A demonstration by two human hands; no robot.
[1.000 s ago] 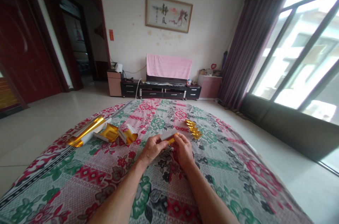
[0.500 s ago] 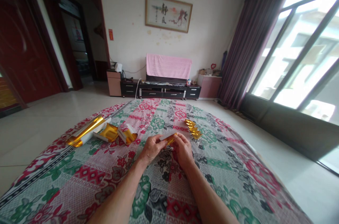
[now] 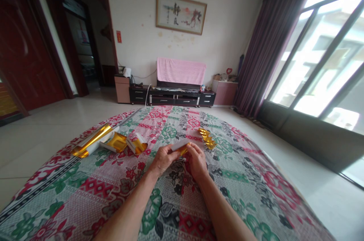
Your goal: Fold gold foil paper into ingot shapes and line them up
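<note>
Between my hands is a small folded piece of gold foil paper (image 3: 182,147), its pale side up and a gold edge facing me. My left hand (image 3: 165,158) pinches its left end, thumb in front and fingers behind. At the other end, my right hand (image 3: 196,159) is closed on it with thumb and fingertips. Several folded gold foil pieces (image 3: 207,139) lie in a row on the cloth, just beyond my right hand. Farther left rest curled gold foil sheets (image 3: 115,143), white on the back, beside a longer gold roll (image 3: 93,142).
A flowered cloth (image 3: 119,203) covers the broad surface before me, its far edge curving. Past it stands a low black cabinet (image 3: 165,100), with a pink towel (image 3: 181,71) draped above. Windows (image 3: 318,55) and a purple curtain (image 3: 256,43) are at right.
Hardly anything differs. Both hands hold the foil paper in nearly the same place, with only a slight shift of the paper and the fingers.
</note>
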